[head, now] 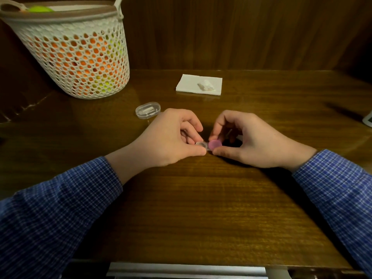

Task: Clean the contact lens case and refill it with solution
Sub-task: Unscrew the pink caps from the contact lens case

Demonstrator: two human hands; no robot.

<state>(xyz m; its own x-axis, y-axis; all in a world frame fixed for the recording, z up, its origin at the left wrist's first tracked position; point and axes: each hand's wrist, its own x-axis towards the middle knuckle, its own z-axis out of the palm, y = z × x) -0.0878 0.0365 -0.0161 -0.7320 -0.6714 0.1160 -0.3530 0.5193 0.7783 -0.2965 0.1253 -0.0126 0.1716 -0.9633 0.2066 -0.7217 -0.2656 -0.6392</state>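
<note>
Blue checked sleeves come in from the near edge of the dark brown wooden bench, ours on both sides, and a grey metal strip runs along that near edge below them. From the head view we see both hands meeting at the middle of the bench. Our left hand has its fingers curled and pinches the clear, uncapped end of the small clear plastic contact lens case between thumb and fingertips. Our right hand is curled too, thumb below and fingers above, pinching the round pink screw cap that sits on the other end of the case. We cannot tell whether the case touches the bench or is held just above it.

Just beyond our left hand, towards the far edge, lies a small clear oval plastic box with something pale inside that we cannot make out. Farther back, near the far edge and about the middle, a white folded paper napkin lies flat with a small crumpled white wad on it. At the far left corner stands a white perforated plastic basket with a brown rim, orange and yellow-green showing through its holes. A white object is cut off at the right edge.
</note>
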